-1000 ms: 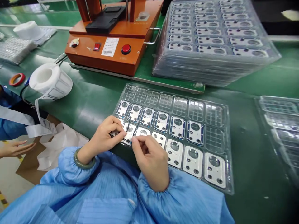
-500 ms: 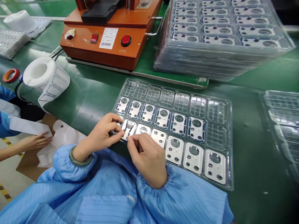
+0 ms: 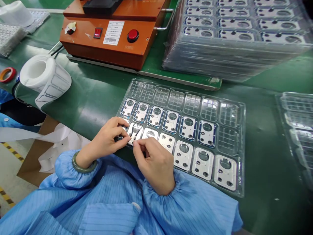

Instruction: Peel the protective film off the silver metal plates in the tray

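- Left of centre: dark strip (image 3: 139, 132) over plate (image 3: 131, 129), tray's (image 3: 243, 130) lowest row.
- Left hand (image 3: 107, 135), right hand (image 3: 156, 161): fingers narrow; cannot tell which holds strip.
- Judged step: seating strip; calls for fine alignment.

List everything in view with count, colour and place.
Near tray: one, clear, centre
Plates: thirteen, silvery, six blue-edged, near tray
Tray stack: one, clear, upper right, bearing plates
Other trays: uncounted, clear, right edge
Machine: one, orange, top
Button, switch: one each, red, machine front
Sticker: one, white, between them
Label roll: one, white, left
Tape roll: one, red, left edge
Plain roll: one, white, upper left
Box: one, brown, lower left
Paper: uncounted, white, in box
Bench: one, green, underneath
Other person's clothing: uncounted, blue, left edge
Left hand: one, bare, tray's front row
Right hand: one, bare, beside left
Bracelet: one, green, left wrist
Sleeves: two, blue, forearms
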Tool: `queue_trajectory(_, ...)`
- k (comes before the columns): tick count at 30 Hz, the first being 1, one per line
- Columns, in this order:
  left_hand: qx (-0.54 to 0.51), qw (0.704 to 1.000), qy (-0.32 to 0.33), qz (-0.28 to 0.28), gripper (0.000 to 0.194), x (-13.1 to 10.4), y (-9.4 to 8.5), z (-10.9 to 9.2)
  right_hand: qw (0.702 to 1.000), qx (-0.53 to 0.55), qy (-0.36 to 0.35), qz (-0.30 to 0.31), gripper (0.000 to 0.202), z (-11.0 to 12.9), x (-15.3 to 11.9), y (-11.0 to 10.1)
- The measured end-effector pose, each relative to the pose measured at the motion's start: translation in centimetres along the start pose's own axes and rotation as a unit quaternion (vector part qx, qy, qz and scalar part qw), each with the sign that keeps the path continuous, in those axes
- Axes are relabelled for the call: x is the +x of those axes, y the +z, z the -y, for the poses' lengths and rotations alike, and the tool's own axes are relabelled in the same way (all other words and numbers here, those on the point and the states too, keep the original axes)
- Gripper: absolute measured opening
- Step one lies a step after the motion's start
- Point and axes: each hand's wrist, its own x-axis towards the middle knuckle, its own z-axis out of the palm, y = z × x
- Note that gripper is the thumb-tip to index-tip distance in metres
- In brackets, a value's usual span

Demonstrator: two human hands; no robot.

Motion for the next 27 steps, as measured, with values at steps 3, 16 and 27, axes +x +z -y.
queue_trajectory(3, 0.001, 1.000, -0.002, -0.002, 0.008, 0.00, -0.01, 0.02, 1.000, 0.003, 0.002, 0.000, 0.020, -0.08, -0.05, 0.05)
queue_trajectory(16, 0.010, 1.000, 0.004, 0.011, 0.007, -0.01, -0.10, 0.15, 1.000, -0.014, -0.007, 0.000, 0.021, 0.00, 0.04, 0.12)
queue_trajectory(27, 0.018, 0.999, 0.024, 0.027, 0.006, -0.23, -0.24, 0.51, 1.000, -0.019, -0.013, -0.006, 0.020, -0.01, 0.06, 0.08)
